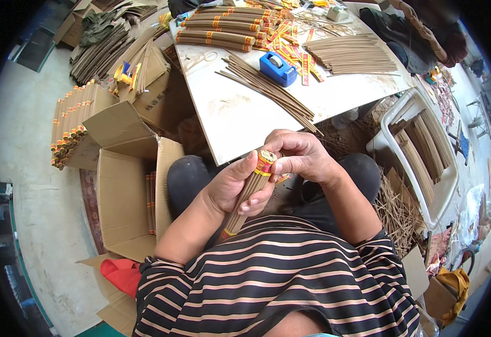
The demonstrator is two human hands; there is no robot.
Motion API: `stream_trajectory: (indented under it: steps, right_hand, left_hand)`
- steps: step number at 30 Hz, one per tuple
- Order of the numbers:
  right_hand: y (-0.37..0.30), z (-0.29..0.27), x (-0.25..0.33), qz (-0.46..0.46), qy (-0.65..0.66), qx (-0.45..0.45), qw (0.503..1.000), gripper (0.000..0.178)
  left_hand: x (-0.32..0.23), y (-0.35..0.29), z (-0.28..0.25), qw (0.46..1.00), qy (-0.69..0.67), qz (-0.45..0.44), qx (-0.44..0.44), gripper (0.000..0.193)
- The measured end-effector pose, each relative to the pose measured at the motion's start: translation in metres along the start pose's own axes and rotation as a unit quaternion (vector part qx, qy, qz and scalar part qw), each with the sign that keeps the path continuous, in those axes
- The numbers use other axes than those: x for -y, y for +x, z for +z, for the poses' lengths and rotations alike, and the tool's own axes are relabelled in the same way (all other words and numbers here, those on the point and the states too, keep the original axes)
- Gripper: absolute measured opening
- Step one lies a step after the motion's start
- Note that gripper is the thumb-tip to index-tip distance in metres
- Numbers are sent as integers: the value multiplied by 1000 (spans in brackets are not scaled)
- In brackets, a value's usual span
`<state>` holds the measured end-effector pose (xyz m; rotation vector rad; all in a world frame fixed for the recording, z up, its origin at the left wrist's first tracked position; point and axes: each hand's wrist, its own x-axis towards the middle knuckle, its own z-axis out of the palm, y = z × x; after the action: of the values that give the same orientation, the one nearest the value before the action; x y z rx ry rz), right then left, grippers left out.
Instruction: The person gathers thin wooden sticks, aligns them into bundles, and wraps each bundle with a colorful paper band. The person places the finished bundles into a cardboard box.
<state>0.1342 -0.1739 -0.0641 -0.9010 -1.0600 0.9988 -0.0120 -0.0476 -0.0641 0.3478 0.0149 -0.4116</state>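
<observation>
A bundle of thin brown incense sticks slants in front of my body, its far end tilted up and its near end close to my striped shirt. My left hand is wrapped round its middle. At the upper end, my right hand pinches with thumb and fingers at the red-and-yellow paper band around the sticks. Another band of yellow and red circles the lower end. Some of my right fingers are hidden behind the bundle.
Ahead is a white table with a blue tape dispenser, loose sticks, paper labels and banded bundles. An open cardboard box stands left, beside stacked bundles. At right is a white tub holding sticks.
</observation>
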Motion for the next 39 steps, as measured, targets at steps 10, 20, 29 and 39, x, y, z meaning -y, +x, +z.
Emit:
stream_trajectory:
  steps: [10, 20, 29, 39]
  right_hand:
    - [-2, 11, -4, 50, 62, -56, 995, 67]
    - [-1, 52, -13, 256, -16, 15, 967, 33]
    - [1, 59, -19, 167, -433, -90, 881, 36]
    - [-7, 5, -20, 239, 200, 129, 941, 63]
  left_hand:
    - [-55, -12, 62, 940, 262, 203, -83, 50]
    - [-115, -11, 92, 761, 303, 512, -259, 22]
    - [-132, -8, 49, 719, 197, 520, -417, 18]
    - [-166, -57, 14, 835, 108, 469, -267, 22]
